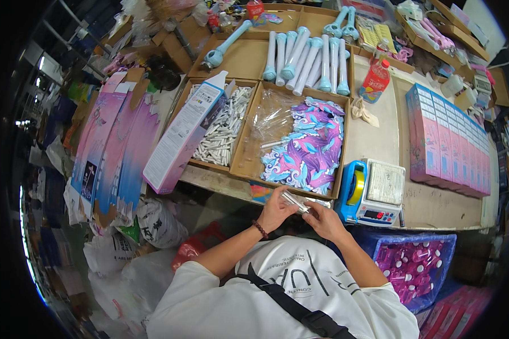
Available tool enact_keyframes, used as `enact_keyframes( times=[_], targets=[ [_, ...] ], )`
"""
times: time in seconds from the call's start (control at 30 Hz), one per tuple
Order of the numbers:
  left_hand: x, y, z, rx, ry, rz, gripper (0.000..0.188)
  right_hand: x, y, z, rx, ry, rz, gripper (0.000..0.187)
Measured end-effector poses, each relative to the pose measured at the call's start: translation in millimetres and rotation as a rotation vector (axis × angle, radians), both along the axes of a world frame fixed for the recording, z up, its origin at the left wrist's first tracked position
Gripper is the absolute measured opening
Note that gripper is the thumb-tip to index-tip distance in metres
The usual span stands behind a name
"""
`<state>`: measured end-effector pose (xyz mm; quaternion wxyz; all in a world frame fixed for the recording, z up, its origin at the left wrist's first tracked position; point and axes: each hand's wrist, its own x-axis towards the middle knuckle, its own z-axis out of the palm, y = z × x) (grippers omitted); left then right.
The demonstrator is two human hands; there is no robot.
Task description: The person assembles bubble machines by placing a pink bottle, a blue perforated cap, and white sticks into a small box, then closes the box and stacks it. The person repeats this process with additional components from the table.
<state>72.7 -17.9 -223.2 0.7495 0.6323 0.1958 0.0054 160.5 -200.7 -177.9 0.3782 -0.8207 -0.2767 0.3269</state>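
Close to my body at the table's front edge, my left hand [276,212] closes its fingers round a small silvery-white stick-shaped piece [295,202]. My right hand [326,221] pinches the other end of that piece; its exact kind is too small to make out. Just beyond my hands, an open cardboard box [244,161] holds purple, pink and blue wing-like cutouts [308,144] and clear plastic pieces [271,116]. Beside it on the left, a compartment is filled with small white sticks [223,133]. A pink and blue carton [181,138] lies tilted across that compartment, its flap up.
At the back lie several white and light-blue wands [302,59]. A digital scale [382,192] and a blue tape dispenser [352,189] stand right of my hands. Further right are a red-labelled bottle [375,82], a row of cartons [444,138] and a blue crate [449,251] of pink bottles.
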Motion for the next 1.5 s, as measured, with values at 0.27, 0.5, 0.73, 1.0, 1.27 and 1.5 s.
enact_keyframes(
  times=[0.27,0.5,0.73,1.0,1.27,1.5],
  targets=[
    [-39.1,52.2,15.7,0.280,0.087,0.104,0.063,24.6,16.0,-10.8,-0.003,-0.110,0.041,0.040],
    [-38.8,148.2,67.7,0.551,0.035,0.160,0.058,39.6,45.5,-16.5,0.163,-0.012,-0.264,0.042],
    [-35.0,262.0,98.0,1.379,0.188,0.067,0.099,31.0,86.9,-15.5,0.331,-0.076,-0.382,0.060],
    [-36.2,366.8,79.6,1.294,0.595,-0.091,0.125,-28.4,161.9,-11.9,0.148,-0.001,-0.248,0.042],
    [-82.5,328.1,79.2,1.403,0.105,0.106,0.114,-58.4,253.4,12.0,0.431,0.325,-0.145,0.090],
    [-140.0,296.1,100.2,1.292,-0.114,0.176,0.114,-77.8,343.7,21.1,0.739,0.634,-0.216,0.109]
  ],
)
